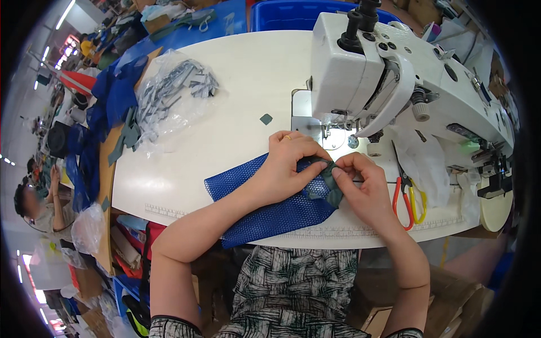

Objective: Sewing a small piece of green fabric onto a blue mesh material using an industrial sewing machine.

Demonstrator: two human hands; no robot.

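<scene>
A piece of blue mesh fabric [276,222] lies on the white sewing table, its right end edged with a dark green strip of cloth [333,190]. My left hand [290,166] rests over the mesh, thumb and fingers pinching the strip at the upper right corner. Close beside it, my right hand [363,183] pinches the same strip between thumb and fingertips. Both hands are just in front of the needle area of a white sewing machine [366,73]. My fingers hide part of the strip and the fabric's corner.
Scissors with red and yellow handles [407,203] lie right of my right hand. A small green cloth patch [266,119] sits left of the machine plate. At the table's left is a clear bag of grey strips [174,93]. Another person [53,197] sits at far left.
</scene>
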